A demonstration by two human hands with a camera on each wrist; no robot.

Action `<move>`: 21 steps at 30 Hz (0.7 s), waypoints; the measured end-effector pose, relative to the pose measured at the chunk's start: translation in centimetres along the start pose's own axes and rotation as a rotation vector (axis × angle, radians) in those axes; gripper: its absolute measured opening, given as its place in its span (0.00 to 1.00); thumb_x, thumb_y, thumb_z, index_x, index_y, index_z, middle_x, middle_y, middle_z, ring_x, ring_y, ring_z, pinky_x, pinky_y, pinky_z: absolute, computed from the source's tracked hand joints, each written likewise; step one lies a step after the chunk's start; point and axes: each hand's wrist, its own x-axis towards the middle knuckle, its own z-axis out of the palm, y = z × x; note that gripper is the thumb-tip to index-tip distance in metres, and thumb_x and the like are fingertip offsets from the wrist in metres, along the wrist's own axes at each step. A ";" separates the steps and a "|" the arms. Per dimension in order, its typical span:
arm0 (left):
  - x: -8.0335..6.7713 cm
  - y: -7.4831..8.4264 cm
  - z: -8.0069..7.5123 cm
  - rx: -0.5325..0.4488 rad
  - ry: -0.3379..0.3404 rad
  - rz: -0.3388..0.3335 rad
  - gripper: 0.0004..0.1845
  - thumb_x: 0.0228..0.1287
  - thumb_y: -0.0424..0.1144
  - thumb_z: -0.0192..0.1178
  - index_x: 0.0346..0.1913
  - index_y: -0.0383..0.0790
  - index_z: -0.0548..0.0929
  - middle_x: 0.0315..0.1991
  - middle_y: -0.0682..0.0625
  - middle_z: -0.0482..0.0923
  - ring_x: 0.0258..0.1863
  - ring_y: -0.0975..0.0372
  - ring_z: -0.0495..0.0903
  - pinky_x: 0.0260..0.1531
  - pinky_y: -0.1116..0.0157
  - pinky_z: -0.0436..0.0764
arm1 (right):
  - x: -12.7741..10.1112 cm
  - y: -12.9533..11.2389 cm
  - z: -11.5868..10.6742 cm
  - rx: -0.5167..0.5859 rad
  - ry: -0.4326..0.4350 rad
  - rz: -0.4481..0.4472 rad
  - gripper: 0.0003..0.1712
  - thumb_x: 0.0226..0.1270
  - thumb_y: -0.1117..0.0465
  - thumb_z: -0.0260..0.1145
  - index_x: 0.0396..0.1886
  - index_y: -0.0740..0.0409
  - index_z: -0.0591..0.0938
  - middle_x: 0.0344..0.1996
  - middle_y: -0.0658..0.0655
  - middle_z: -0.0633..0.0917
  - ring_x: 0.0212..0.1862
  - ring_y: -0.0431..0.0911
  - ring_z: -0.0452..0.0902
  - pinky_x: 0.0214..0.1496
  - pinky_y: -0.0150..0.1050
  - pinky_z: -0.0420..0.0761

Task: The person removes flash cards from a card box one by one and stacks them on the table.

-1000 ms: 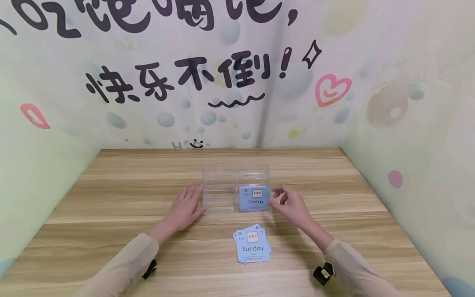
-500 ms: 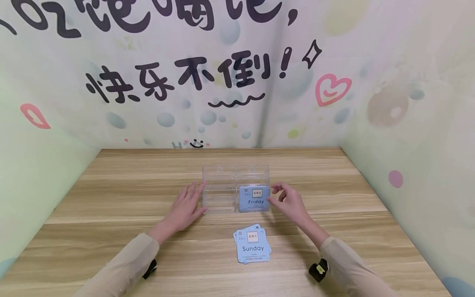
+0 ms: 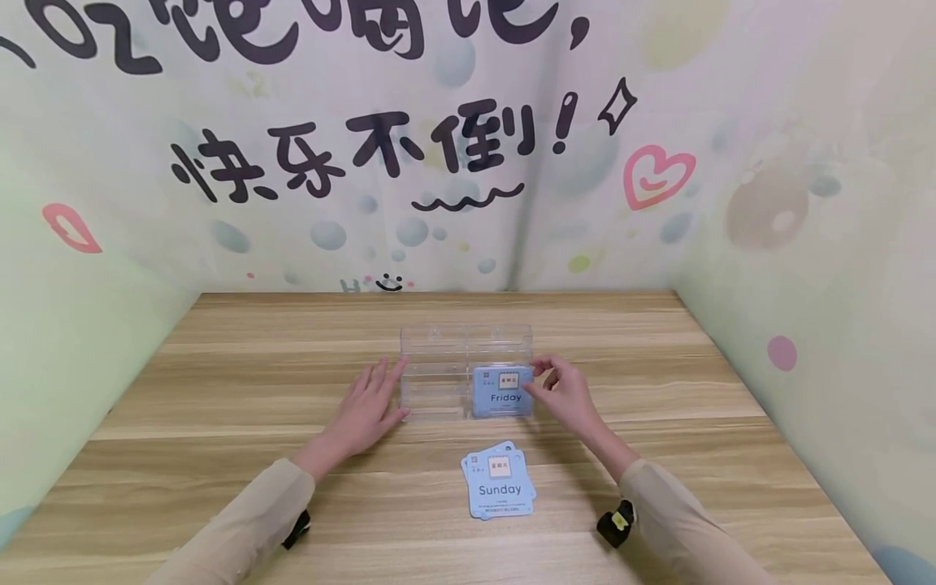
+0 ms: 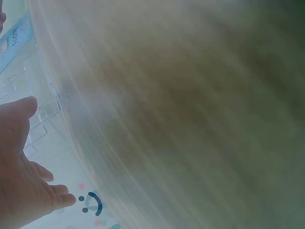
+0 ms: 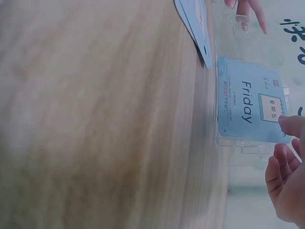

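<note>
- Head view: clear acrylic holder (image 3: pixel 465 370) upright mid-table (image 3: pixel 219 382). "Friday" card (image 3: pixel 502 392) seated in holder's front right slot. Left hand (image 3: pixel 366 410) flat vs. holder's left side, fingers straight, gripping nothing. Right hand (image 3: pixel 565 394) at holder's right edge, fingers curled, thumb + forefinger tips at Friday card's top right corner; pinch or mere touch: cannot tell. "Sunday" card stack (image 3: pixel 499 481) lying just in front of holder, apart from it.
- Left wrist view: blurred; left hand (image 4: pixel 21 171) open beside holder (image 4: pixel 28 100).
- Right wrist view: fingertip (image 5: pixel 291 125) on Friday card (image 5: pixel 248 107) top edge; other fingers loosely curled beside holder.
</note>
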 end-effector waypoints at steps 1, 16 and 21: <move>0.0 0.0 0.0 0.000 0.000 -0.001 0.42 0.63 0.47 0.55 0.72 0.46 0.42 0.67 0.29 0.48 0.64 0.35 0.49 0.60 0.40 0.52 | 0.1 0.0 0.1 0.001 0.002 0.001 0.16 0.47 0.70 0.71 0.39 0.65 0.79 0.29 0.61 0.79 0.21 0.40 0.68 0.19 0.27 0.68; 0.0 -0.1 0.0 0.003 0.000 -0.003 0.42 0.63 0.48 0.55 0.71 0.46 0.43 0.67 0.30 0.49 0.64 0.35 0.49 0.60 0.40 0.52 | 0.7 0.9 0.5 0.094 0.014 0.017 0.11 0.48 0.71 0.70 0.34 0.67 0.80 0.25 0.59 0.79 0.20 0.38 0.67 0.20 0.26 0.67; 0.0 -0.1 0.0 -0.003 0.001 -0.002 0.42 0.62 0.48 0.56 0.72 0.46 0.42 0.67 0.30 0.49 0.64 0.35 0.49 0.60 0.40 0.52 | 0.7 1.0 0.4 0.100 0.007 0.024 0.09 0.50 0.70 0.69 0.32 0.66 0.81 0.24 0.58 0.79 0.21 0.38 0.68 0.21 0.26 0.68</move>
